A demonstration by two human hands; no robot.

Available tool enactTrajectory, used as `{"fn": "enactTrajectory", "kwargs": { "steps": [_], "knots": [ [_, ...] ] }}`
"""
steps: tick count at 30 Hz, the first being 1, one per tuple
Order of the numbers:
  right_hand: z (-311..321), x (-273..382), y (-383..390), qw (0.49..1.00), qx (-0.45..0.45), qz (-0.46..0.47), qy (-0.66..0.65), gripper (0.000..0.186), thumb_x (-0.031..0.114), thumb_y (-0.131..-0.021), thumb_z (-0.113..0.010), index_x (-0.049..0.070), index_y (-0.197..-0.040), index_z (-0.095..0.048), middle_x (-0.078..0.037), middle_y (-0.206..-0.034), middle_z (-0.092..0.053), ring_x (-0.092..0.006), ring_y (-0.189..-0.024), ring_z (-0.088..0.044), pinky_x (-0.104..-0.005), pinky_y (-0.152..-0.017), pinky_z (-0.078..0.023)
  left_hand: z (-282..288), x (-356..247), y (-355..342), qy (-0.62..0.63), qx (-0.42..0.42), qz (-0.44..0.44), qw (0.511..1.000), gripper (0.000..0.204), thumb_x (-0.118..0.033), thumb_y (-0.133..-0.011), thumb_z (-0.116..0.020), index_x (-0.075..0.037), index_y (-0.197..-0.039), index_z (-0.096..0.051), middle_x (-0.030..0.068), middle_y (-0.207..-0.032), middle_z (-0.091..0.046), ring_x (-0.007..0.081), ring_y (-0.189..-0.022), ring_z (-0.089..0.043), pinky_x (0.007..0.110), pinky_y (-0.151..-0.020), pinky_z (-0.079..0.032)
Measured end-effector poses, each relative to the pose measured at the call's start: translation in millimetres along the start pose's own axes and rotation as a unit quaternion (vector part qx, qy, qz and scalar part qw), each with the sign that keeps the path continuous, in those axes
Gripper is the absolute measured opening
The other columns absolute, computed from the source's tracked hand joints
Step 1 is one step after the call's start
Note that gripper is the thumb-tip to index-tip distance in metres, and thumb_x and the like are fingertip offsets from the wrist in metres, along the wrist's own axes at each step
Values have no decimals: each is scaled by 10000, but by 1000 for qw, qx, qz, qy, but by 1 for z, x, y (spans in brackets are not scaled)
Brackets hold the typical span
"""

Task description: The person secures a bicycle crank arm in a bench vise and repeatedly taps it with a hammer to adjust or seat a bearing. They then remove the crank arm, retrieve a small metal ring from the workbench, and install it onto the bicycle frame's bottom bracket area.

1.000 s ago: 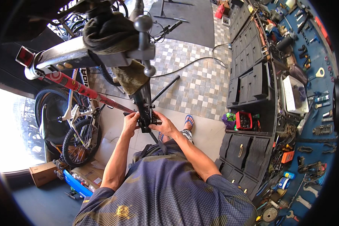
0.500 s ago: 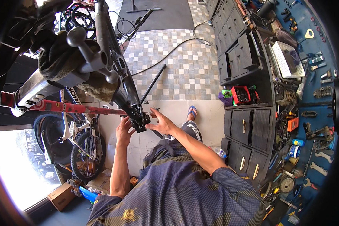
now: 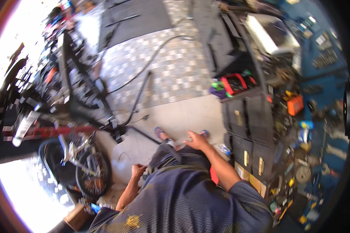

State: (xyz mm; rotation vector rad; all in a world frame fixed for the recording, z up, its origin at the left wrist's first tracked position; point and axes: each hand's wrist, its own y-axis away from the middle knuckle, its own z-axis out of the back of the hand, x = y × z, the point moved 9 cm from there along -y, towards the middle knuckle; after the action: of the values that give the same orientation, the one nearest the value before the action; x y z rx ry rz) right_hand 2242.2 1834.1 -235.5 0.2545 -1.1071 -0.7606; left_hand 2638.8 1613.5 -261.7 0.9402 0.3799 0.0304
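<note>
The view is smeared by motion. My left hand (image 3: 138, 171) hangs low beside my body with its fingers curled in, and I see nothing in them. In front of my right thigh, my right hand (image 3: 197, 140) is held out, thumb and fingers apart, holding nothing. Neither hand touches the black bicycle frame (image 3: 93, 91), which hangs ahead to the left. Its lower end (image 3: 117, 136) is the part nearest my left hand. A blurred red bar (image 3: 62, 131) and a pale tube (image 3: 25, 128) of the work stand lie beside the frame.
A bicycle wheel (image 3: 92, 171) stands at the left. Along the right runs a black drawer cabinet (image 3: 237, 120), with a red box (image 3: 234, 83) in its open shelf and a white basket (image 3: 256, 33) on top. Tools hang on a blue board (image 3: 319, 89). A hose (image 3: 153, 54) crosses the floor.
Both hands have come away from the lower end of the bicycle frame. The left dropped toward my side and its fingers curled; the right moved rightward. The whole view has shifted, putting the frame further left.
</note>
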Motion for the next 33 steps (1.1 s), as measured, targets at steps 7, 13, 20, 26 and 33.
{"fn": "enactTrajectory", "kwargs": {
  "steps": [7, 13, 20, 26, 33],
  "knots": [
    [58, -99, 98, 997, -41, -44, 48, 692, 514, -900, -704, -10, -1342, -608, -273, -1267, -701, -404, -1236, -658, -557, -1044, -480, -110, -210, 9, -213, 62, -251, 942, 503, -437, -973, -683, -8, -731, -784, 121, -613, -711, 198, -556, -688, 373, -599, -548],
    [140, -148, 170, 983, -161, -83, -13, 637, 459, -928, -720, 46, -1397, -597, -228, -1290, -693, -399, -1224, -654, -493, -1039, -515, -212, -407, 77, -297, 44, -400, 866, 798, -633, -1043, -466, -40, -586, -744, 166, -550, -656, 317, -607, -710, 444, -735, -572],
    [231, -160, 248, 932, -332, -129, -69, 568, 430, -952, -714, 51, -1368, -632, -187, -1202, -739, -377, -1119, -704, -474, -950, -563, -339, -545, 212, -294, 237, -482, 791, 590, -529, -1035, -610, -20, -796, -789, 140, -628, -698, 248, -602, -706, 364, -638, -548],
    [289, -150, 313, 877, -438, -161, -115, 472, 407, -976, -710, 57, -1291, -683, -183, -1146, -756, -363, -1056, -728, -448, -914, -570, -414, -639, 329, -250, 279, -702, 606, 238, -271, -958, -759, -40, -1015, -765, 150, -824, -742, 284, -732, -726, 405, -672, -559],
    [334, -152, 379, 785, -583, -178, -116, 374, 284, -949, -781, 89, -1260, -711, -108, -1016, -781, -295, -920, -756, -386, -786, -591, -486, -748, 375, -189, 201, -782, 560, 217, -127, -877, -747, -102, -1093, -751, 147, -1058, -706, 358, -1081, -655, 463, -924, -546]
  ]
}}
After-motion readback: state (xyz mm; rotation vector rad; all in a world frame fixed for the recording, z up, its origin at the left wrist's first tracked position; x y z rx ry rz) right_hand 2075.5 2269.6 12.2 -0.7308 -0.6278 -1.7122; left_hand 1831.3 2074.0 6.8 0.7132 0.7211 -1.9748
